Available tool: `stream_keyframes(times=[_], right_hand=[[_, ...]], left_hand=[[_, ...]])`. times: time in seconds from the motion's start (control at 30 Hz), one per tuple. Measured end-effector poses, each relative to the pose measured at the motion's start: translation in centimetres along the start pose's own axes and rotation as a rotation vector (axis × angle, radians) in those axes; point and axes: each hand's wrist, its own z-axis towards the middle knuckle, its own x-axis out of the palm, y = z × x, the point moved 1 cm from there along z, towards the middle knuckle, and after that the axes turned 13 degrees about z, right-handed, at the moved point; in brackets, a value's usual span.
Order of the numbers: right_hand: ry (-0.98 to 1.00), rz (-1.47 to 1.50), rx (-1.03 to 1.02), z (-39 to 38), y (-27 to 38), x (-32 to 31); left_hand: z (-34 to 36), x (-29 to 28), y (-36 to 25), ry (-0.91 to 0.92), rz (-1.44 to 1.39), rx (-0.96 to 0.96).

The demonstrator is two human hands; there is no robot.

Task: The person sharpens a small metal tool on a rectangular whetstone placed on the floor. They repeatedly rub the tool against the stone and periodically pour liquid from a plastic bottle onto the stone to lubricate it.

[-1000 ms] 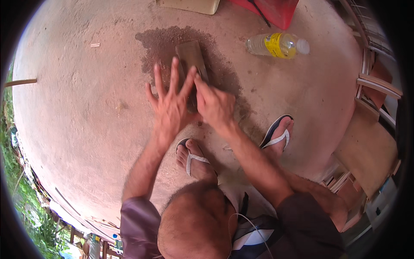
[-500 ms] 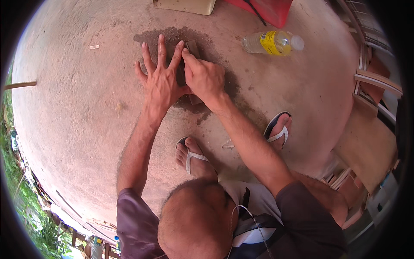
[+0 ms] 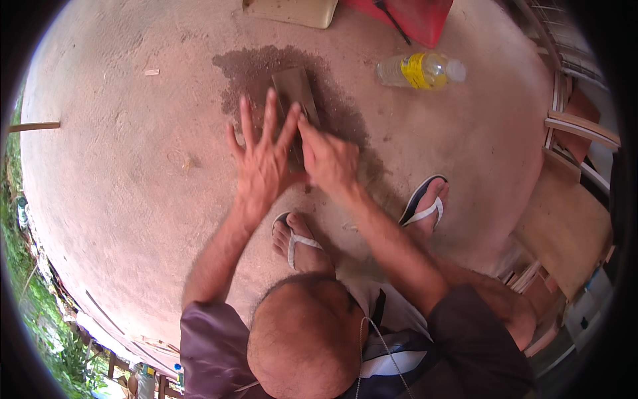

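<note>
A flat, grey-brown rectangular block (image 3: 292, 86) lies on the floor in a dark wet patch (image 3: 246, 63). Over its near part, my left hand (image 3: 262, 163) is open with its fingers spread, the thumb reaching under my right hand. My right hand (image 3: 330, 159) is closed in a fist, slightly blurred, its thumb beside my left index fingertip. Whatever the fist grips is hidden by the fingers. The far end of the block shows beyond both hands.
A clear bottle with a yellow label (image 3: 415, 71) lies on its side to the right. At the far edge are a cream container (image 3: 292, 12) and a red one (image 3: 419, 20). My sandalled feet (image 3: 302, 246) flank the near side; wooden boards (image 3: 565, 219) stand at right.
Both hands have slid together along the block toward me, uncovering its far end. Their poses look much the same. The view has shifted slightly.
</note>
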Motion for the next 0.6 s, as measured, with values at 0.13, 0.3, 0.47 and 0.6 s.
stream_keyframes(times=[0.13,0.3,0.47,0.6], right_hand=[[-0.011,-0.001,0.026,-6.3,0.8,-1.2],[-0.058,0.007,-0.002,7.4,1.2,1.2],[0.025,0.008,0.087,-5.6,1.2,-0.7],[0.007,0.008,0.116,-2.0,1.6,-0.7]], left_hand=[[-5.6,4.1,-3.1,-0.048,0.048,-0.016],[4.6,0.0,2.6,-0.277,0.030,-0.096],[-4.9,1.4,-1.8,0.058,-0.045,0.009],[-2.0,1.1,-1.3,0.031,0.040,-0.020]])
